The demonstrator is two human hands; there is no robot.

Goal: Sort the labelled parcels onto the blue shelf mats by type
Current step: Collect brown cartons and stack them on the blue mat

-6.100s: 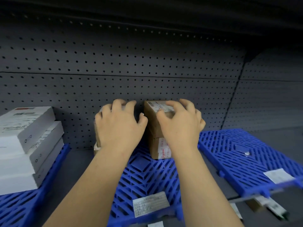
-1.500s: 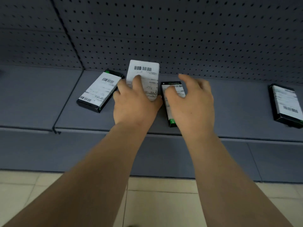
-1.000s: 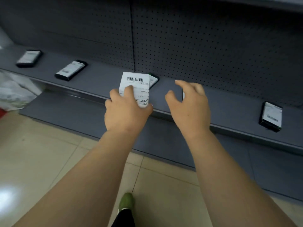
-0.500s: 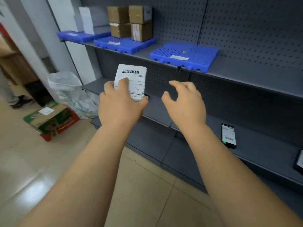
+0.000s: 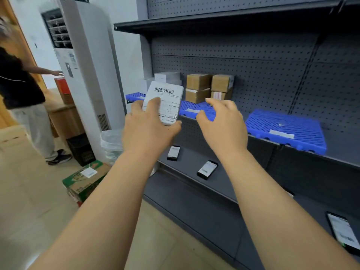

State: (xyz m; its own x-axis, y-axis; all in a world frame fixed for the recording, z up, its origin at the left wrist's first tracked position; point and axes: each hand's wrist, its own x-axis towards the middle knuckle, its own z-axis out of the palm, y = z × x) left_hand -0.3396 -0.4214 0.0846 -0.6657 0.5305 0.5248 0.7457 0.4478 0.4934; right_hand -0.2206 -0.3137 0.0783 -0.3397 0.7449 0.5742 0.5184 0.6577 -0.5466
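Note:
My left hand (image 5: 148,129) holds a flat parcel with a white barcode label (image 5: 167,100) upright at chest height, in front of the middle shelf. My right hand (image 5: 222,123) hovers beside it, fingers spread and holding nothing. Behind them, three blue mats lie on the shelf: the left mat (image 5: 134,96) carries white boxes (image 5: 167,77), the middle mat (image 5: 196,111) carries stacked brown cartons (image 5: 209,87), and the right mat (image 5: 288,129) carries only a paper slip. More black labelled parcels (image 5: 207,169) lie on the lower shelf.
A person in a dark top stands at the left by a tall white air conditioner (image 5: 81,61). On the floor are a green carton (image 5: 87,180), a black crate (image 5: 81,149) and a lined bin (image 5: 111,141). An upper shelf (image 5: 214,20) overhangs.
I picked the labelled parcel off the low shelf with my left hand and raised it while my view lifted to the mat shelf. My right hand came away with nothing in it.

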